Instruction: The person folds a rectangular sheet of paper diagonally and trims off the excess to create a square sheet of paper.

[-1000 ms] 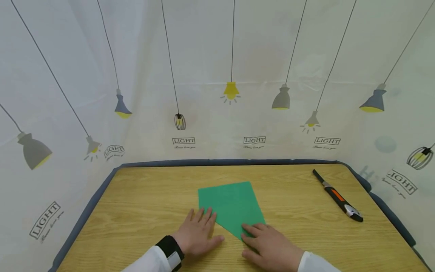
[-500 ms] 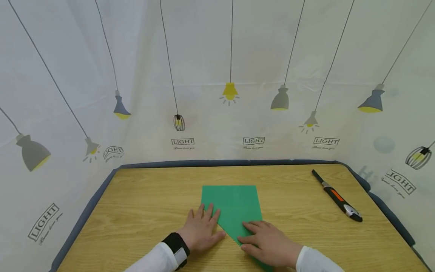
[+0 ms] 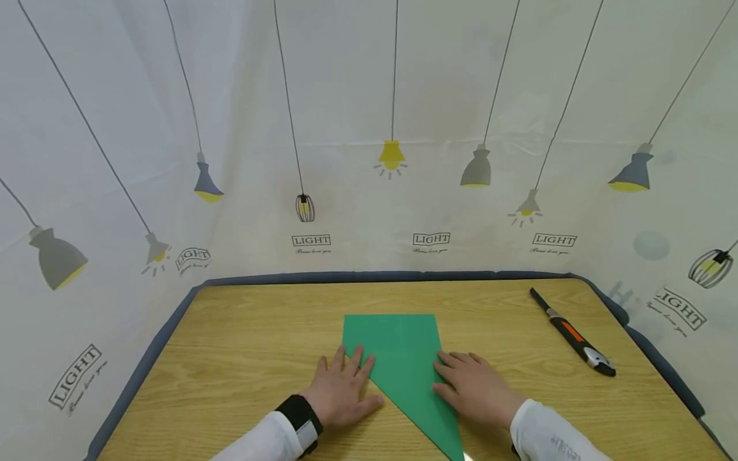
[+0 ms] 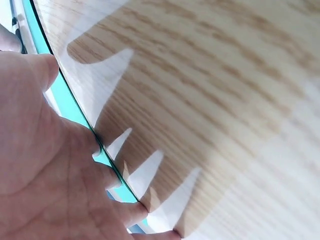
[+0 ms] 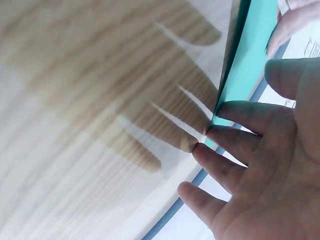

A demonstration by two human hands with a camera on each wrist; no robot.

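A green sheet of paper (image 3: 398, 349) lies on the wooden table, its far edge straight and its lower left edge slanting to a point near the bottom of the head view. My left hand (image 3: 340, 392) rests at the paper's left edge with fingers spread, fingertips touching it. On the other side, my right hand (image 3: 478, 392) lies with fingers extended, fingertips at the right edge. In the left wrist view the paper (image 4: 70, 105) is a thin strip past the fingers. The right wrist view has fingertips meeting the paper's edge (image 5: 252, 50).
A utility tool with a black and orange handle (image 3: 576, 336) and a slim black tip lies at the right of the table (image 3: 259, 339). A blue-grey border (image 3: 357, 276) edges the table. Behind stands a white curtain (image 3: 346, 96) printed with lamps.
The paper has turned so its far edge is level, and its pointed end has come nearer the body. My right hand has slid from the lower part of the paper up to its right edge.
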